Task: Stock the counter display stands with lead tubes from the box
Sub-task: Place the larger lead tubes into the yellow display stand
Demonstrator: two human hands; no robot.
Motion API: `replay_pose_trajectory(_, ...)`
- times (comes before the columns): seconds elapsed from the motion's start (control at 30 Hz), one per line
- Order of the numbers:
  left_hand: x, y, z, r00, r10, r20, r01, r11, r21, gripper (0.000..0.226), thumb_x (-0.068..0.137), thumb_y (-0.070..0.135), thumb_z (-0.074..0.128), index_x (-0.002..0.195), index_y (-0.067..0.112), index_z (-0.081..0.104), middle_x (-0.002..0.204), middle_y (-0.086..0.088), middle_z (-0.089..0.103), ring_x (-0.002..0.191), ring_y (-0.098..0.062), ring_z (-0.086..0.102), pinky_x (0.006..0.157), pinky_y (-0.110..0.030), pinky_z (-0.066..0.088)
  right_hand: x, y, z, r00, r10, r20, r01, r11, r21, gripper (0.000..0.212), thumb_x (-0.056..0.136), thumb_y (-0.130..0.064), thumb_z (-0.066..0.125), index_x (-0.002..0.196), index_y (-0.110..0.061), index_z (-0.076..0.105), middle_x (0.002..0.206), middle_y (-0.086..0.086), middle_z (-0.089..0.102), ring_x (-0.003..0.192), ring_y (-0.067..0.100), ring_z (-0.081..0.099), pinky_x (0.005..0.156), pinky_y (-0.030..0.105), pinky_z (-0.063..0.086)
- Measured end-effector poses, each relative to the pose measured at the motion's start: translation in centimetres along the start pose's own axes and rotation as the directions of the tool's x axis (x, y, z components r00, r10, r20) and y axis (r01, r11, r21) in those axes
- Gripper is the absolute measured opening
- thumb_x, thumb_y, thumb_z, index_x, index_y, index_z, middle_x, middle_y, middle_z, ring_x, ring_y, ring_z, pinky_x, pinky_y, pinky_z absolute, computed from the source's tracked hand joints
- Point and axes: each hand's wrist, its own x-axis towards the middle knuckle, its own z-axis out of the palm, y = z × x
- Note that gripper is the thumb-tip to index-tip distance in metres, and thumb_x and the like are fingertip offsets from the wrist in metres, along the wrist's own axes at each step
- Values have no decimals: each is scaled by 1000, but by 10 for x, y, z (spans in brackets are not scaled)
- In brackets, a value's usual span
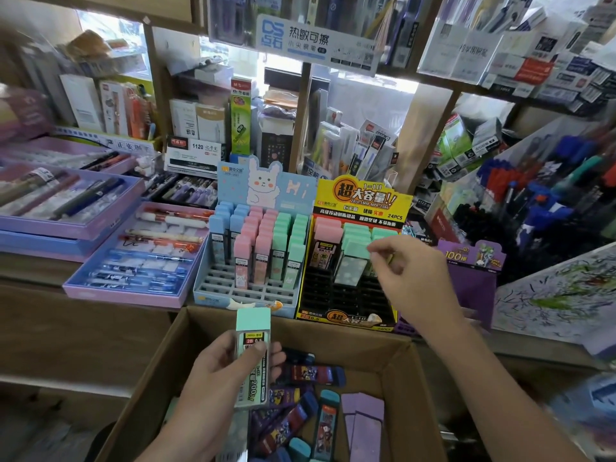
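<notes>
My left hand [223,371] grips a mint-capped lead tube [253,325] upright over the open cardboard box [336,338], which holds several purple and blue tubes. My right hand [413,278] reaches to the yellow-and-black display stand [363,198]. Its thumb and forefinger pinch the cap corner of a mint tube [350,270] that leans in a front slot. Pink and mint tubes fill that stand's back rows. To its left, the blue rabbit stand [260,188] holds blue, pink and mint tubes, with open slots in front.
A purple display stand [473,261] sits right of the yellow one. Purple pen trays [133,288] lie on the counter at left. Pen racks [550,201] crowd the right side, and stocked shelves rise behind.
</notes>
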Motion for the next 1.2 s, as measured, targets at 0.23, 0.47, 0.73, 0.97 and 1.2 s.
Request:
replay_pose_trajectory(0.23, -4, 0, 1, 997, 21, 75, -41, 958, 283, 26, 75, 38, 76, 101, 32, 78, 102, -12, 79, 97, -31, 77, 86, -49, 60, -56, -42, 50, 882, 132, 452, -317, 877, 363, 24, 92, -35, 74, 116, -29, 75, 90, -14, 74, 76, 11, 70, 65, 22, 57)
replay_pose_trajectory(0.47, -10, 4, 5, 988, 58, 141, -112, 899, 423, 21, 86, 30, 73, 104, 38, 78, 99, -8, 79, 92, -16, 76, 75, -25, 59, -70, -47, 63, 844, 164, 510, -414, 805, 425, 16, 89, -16, 79, 101, -25, 76, 91, -1, 75, 78, 18, 71, 69, 28, 62)
replay_pose_trajectory(0.73, -1, -8, -9, 994, -93, 54, 15, 611, 791, 15, 88, 26, 79, 98, 25, 68, 95, -3, 75, 91, -11, 69, 84, -26, 51, -54, -22, 19, 898, 175, 403, -364, 810, 459, 11, 92, -13, 76, 95, -23, 73, 85, -1, 74, 65, 11, 69, 51, 15, 48)
replay_pose_trajectory(0.97, -3, -4, -6, 988, -148, 41, 28, 439, 898, 20, 87, 38, 77, 99, 36, 61, 98, 7, 73, 94, -3, 66, 80, -21, 50, -25, 7, -24, 952, 230, 201, -302, 807, 507, 9, 91, -11, 75, 98, -17, 73, 79, 7, 73, 65, 16, 68, 58, 27, 60)
replay_pose_trajectory(1.2, -6, 0, -4, 988, -154, 35, 32, 409, 912, 21, 86, 41, 78, 99, 36, 63, 98, 10, 72, 95, 1, 65, 87, -21, 52, 7, 33, -35, 972, 234, 2, -208, 860, 466, 15, 93, 1, 71, 100, -12, 71, 82, 11, 73, 67, 20, 72, 63, 24, 61)
